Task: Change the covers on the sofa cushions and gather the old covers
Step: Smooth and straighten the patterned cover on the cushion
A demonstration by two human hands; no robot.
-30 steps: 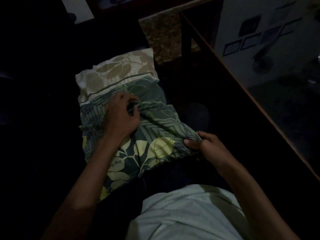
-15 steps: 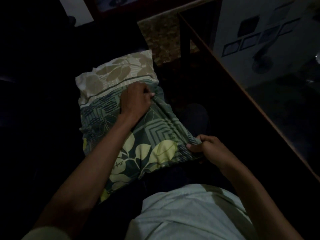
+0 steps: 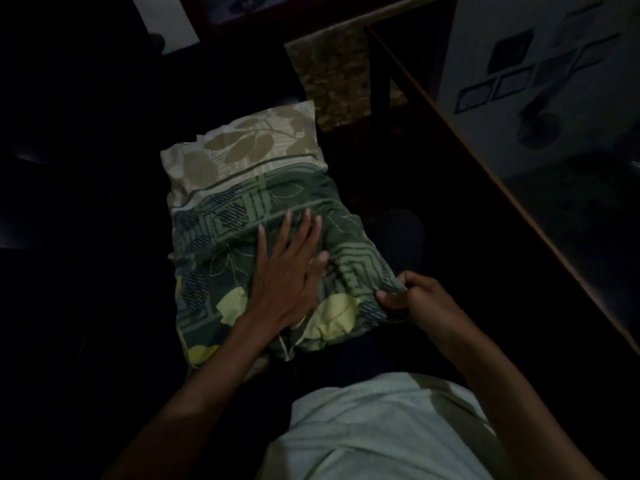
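A: Where is the cushion (image 3: 242,157) at this moment?

B: It lies lengthwise on the person's lap and on the dark seat beyond it. The green patterned cover (image 3: 221,258) wraps its near two-thirds; the far end shows beige leaf-print fabric, bare up to the cover's far hem.

A: And the hands?

B: The left hand (image 3: 287,278) lies flat on the middle of the green cover, fingers straight and spread, pressing down and holding nothing. The right hand (image 3: 412,299) has its fingers and thumb curled round a bunch of the cover at the near right corner of the cushion.

A: How will the thing handle?

B: By the look of it, light and soft. The cover is thin cloth that bunches under a pinch and wrinkles toward the right hand, so it should slide rather than lift. The filling appears to give under the palm.

A: Where should it be held?

B: Probably at the cover's hems and corners, where the cloth gathers, with a flat hand steadying the body. Whether the green cover goes on or comes off cannot be told here.

A: Anything nearby?

B: A wooden table edge (image 3: 485,161) runs along the right.
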